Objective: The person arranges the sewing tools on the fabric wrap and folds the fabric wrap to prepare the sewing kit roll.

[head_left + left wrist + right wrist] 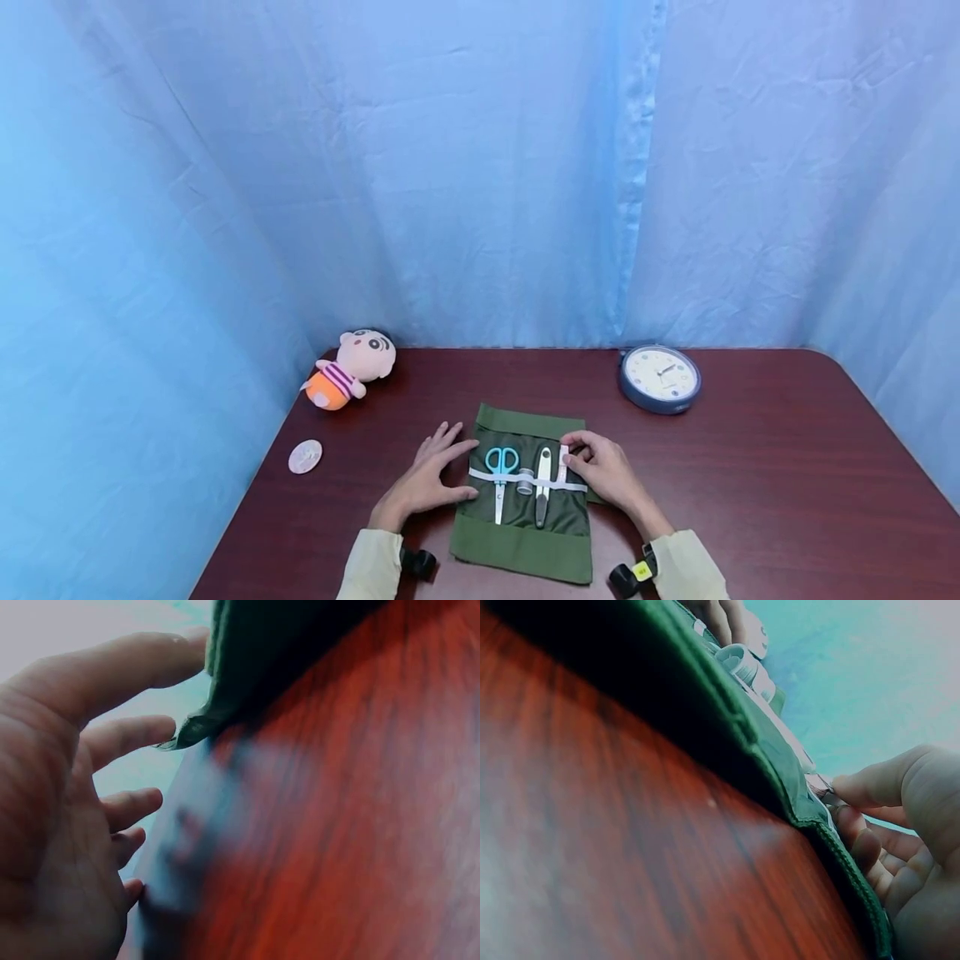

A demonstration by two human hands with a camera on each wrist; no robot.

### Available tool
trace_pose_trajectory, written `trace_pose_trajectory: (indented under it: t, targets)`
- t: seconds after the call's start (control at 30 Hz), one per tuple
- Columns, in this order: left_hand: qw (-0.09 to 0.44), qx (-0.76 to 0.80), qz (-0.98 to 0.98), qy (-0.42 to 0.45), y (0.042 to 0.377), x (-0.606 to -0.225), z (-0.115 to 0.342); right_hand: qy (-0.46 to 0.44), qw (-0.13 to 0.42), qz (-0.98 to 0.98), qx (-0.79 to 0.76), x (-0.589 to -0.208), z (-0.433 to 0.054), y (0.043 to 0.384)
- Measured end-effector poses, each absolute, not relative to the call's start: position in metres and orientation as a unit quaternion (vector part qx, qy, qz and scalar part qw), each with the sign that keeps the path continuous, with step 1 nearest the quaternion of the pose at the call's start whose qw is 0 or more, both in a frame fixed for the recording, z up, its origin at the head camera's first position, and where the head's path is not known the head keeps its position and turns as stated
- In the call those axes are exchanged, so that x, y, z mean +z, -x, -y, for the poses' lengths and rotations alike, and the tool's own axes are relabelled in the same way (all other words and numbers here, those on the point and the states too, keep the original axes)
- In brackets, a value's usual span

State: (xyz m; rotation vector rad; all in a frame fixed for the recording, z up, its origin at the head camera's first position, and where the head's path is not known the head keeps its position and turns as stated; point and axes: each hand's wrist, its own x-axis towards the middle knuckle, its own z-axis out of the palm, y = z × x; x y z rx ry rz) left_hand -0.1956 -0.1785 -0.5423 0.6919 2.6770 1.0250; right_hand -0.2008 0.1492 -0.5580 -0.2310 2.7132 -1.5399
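A green fabric sewing kit lies unfolded on the table, a white elastic band across its middle. Under the band sit scissors with light-blue handles, a thread spool and a slim silver tool with a dark lower end. At the band's right end, my right hand pinches a narrow pale strip between thumb and finger; close up, the strip shows pinkish markings. My left hand spreads its fingers at the kit's left edge, thumb and index fingertips right at the fabric.
A plush doll lies at the table's back left, with a round whitish disc nearer the left edge. A round blue-rimmed clock stands at the back right. Blue curtains hang behind the brown table.
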Motion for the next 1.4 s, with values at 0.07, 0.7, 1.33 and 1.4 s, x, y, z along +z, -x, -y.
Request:
trace_pose_trajectory:
  t: [0.07,0.7,1.33,1.4]
  targets:
    - [0.105,0.344,-0.904,-0.232,0.1955,-0.5445,0.1804,0.073,0.006,-0.868,-0.492,-0.5585,-0.1487,0.1999]
    - [0.097,0.315,-0.916,-0.227,0.1938,-0.5491,0.1811,0.103,-0.019,-0.876,-0.47,-0.5601,-0.149,0.197]
    - [0.094,0.32,-0.915,-0.225,0.1935,-0.5492,0.1804,0.158,-0.008,-0.873,-0.462,-0.5613,-0.152,0.1967]
    - [0.094,0.321,-0.915,-0.226,0.1934,-0.5489,0.1804,0.163,-0.013,-0.872,-0.461,-0.5618,-0.1523,0.1968]
